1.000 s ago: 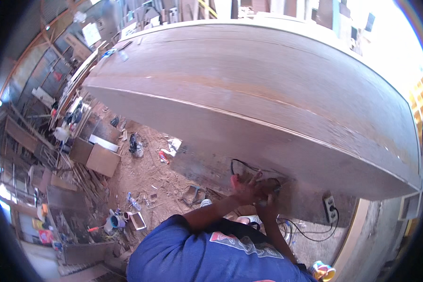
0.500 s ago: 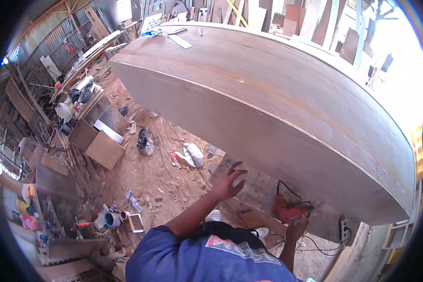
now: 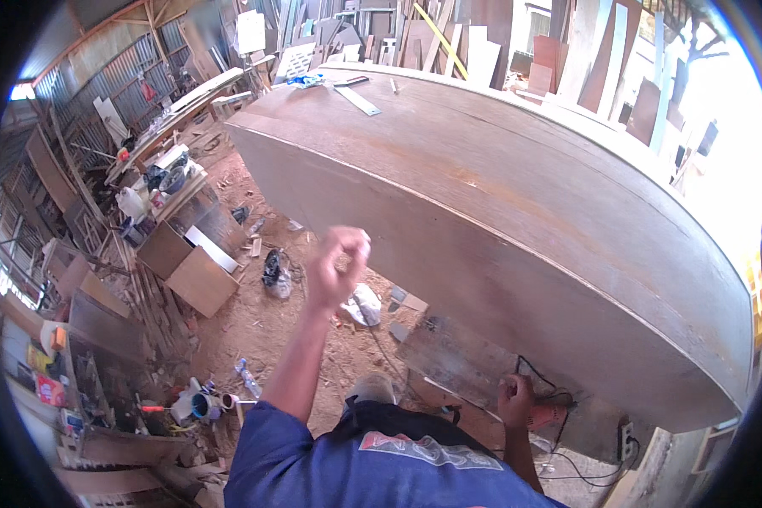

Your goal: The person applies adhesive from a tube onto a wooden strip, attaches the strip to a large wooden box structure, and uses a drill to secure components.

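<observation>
My left hand (image 3: 337,267) is raised in front of a large wooden panel piece (image 3: 449,245), its fingers curled in toward the thumb. A little blur hides whether anything small is in them. Lower down, my right hand (image 3: 515,400) is closed beside a red power tool (image 3: 550,416), which lies on a low board (image 3: 461,360) under the overhanging wood. The hand partly covers the tool, and the inside of its grip does not show. On top of the large piece lie a pale flat strip (image 3: 358,100) and a blue crumpled item (image 3: 305,81).
A power socket block (image 3: 625,440) with black cords stands at the right. On the dusty floor are a white bag (image 3: 362,305), a black-and-clear bag (image 3: 274,273) and a plastic bottle (image 3: 248,379). Brown boards (image 3: 201,281) and cans (image 3: 201,405) stand at the left.
My left hand has swung up and left from near the low board, its spread fingers now curled. My right hand has come off the red tool's near side and closed. The view has shifted.
</observation>
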The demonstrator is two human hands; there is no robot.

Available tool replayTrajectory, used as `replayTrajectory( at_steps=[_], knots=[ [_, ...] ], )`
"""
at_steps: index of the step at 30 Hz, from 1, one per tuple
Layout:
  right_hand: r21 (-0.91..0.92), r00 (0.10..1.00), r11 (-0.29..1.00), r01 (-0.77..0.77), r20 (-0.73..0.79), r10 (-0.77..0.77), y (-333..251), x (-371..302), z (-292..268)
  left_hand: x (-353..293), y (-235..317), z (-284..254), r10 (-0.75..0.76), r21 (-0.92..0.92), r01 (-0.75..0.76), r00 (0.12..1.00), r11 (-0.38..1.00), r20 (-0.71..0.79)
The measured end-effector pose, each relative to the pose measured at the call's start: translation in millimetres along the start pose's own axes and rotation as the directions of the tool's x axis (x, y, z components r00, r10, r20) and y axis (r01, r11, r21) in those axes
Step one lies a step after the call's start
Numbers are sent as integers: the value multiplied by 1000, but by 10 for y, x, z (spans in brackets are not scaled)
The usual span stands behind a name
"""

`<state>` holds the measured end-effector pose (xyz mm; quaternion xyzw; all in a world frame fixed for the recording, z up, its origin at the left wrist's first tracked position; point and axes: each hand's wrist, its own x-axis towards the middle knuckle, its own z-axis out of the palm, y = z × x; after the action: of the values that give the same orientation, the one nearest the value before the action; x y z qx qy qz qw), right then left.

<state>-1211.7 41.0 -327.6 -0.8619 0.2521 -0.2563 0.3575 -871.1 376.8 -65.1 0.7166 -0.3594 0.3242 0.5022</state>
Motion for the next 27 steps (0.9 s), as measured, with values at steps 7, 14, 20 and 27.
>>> replayTrajectory(
  at_steps=[7, 14, 20, 27],
  knots=[
    [-7, 998, 999, 52, -25, -53, -104, 82, 645, 1655, -1390, -779, -99, 51, 104, 991, 993, -91],
    [-132, 991, 982, -137, -6, 137, -612, 63, 1387, 3422, -3754, -863, -214, 544, 112, 969, 831, 127],
    [-139, 964, 964, -228, -174, 203, -1450, 160, 2055, 4311, -5346, -39, -353, 705, -50, 839, 707, 413],
    [-21, 884, 911, -411, -253, 393, -2117, 277, 2381, 4640, -6898, 3, -252, 666, -140, 853, 733, 457]
  ],
)
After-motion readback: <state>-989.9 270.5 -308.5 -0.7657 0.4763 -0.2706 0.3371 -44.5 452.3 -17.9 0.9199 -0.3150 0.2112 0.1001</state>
